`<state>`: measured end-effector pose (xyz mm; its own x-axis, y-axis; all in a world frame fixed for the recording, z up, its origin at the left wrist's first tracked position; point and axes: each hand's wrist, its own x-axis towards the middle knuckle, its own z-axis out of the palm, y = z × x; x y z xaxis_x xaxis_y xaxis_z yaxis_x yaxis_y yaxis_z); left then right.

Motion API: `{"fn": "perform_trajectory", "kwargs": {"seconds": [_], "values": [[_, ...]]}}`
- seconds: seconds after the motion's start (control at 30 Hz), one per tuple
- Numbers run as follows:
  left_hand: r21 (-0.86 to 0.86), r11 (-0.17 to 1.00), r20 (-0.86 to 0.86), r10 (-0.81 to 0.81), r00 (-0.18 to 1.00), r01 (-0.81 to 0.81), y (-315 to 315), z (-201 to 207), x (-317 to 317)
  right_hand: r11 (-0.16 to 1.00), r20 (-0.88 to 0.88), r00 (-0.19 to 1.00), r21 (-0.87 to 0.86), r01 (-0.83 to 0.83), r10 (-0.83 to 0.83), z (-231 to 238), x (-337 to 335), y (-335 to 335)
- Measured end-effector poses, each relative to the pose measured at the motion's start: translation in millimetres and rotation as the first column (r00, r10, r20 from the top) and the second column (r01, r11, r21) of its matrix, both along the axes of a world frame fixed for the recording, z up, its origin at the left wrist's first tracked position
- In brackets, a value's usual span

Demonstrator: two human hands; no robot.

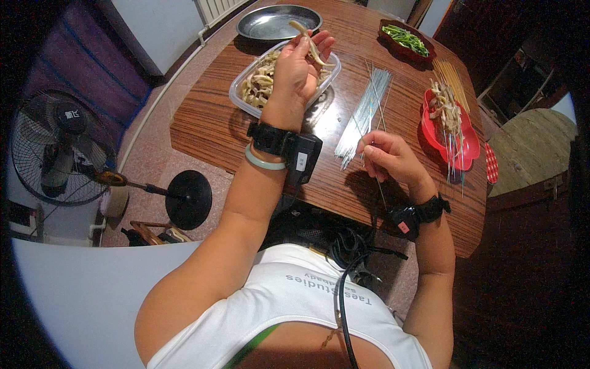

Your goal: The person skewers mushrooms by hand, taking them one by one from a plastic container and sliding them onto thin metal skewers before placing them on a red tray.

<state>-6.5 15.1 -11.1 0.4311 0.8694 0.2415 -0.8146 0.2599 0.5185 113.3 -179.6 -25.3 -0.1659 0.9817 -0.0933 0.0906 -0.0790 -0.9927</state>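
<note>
Black wristbands [268, 139] accompany a white, apparently sleeveless top [279, 301]

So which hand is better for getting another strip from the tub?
Probably the left hand: it's right above the plastic tub, holding a pale strip. The right hand is farther away, holding a thin stick.

The table [203, 123] under my faraway camera is brown with dark stripes. At the far left I see a shiny metal pan [270, 23]. Just nearer sits a clear tub [244, 109]. Thin silver sticks [362, 117] lie bunched in the middle. On the right are a dark red bowl [424, 57], far away, some yellowish sticks [452, 79], and a bright red plate [469, 149], nearest.
</note>
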Motion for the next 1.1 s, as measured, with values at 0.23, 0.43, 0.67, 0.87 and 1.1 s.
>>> {"fn": "perform_trajectory", "kwargs": {"seconds": [0.23,0.43,0.67,0.87,1.1], "values": [[-0.016,0.999,0.004,-0.042,0.999,0.042,4.3,-1.5,2.5,0.984,-0.048,0.986,0.075,0.161,-0.157,8.8,6.6,-2.8],[-0.018,0.997,-0.012,-0.071,0.997,0.071,5.1,-1.7,-2.0,0.658,-0.516,0.797,0.486,0.575,-0.315,37.0,47.0,-16.9],[-0.002,0.992,-0.044,-0.127,0.991,0.127,-1.9,-5.1,6.8,0.794,-0.204,0.916,0.457,0.402,-0.346,31.9,16.3,-6.9],[-0.001,0.99,-0.054,-0.144,0.988,0.144,-4.2,-2.7,4.5,0.878,-0.227,0.943,0.361,0.314,-0.244,19.2,-3.7,-2.4],[-0.009,0.986,-0.029,-0.169,0.985,0.169,-6.8,-0.7,5.5,0.808,-0.252,0.892,0.382,0.449,-0.376,16.7,-5.1,-2.5]]}}
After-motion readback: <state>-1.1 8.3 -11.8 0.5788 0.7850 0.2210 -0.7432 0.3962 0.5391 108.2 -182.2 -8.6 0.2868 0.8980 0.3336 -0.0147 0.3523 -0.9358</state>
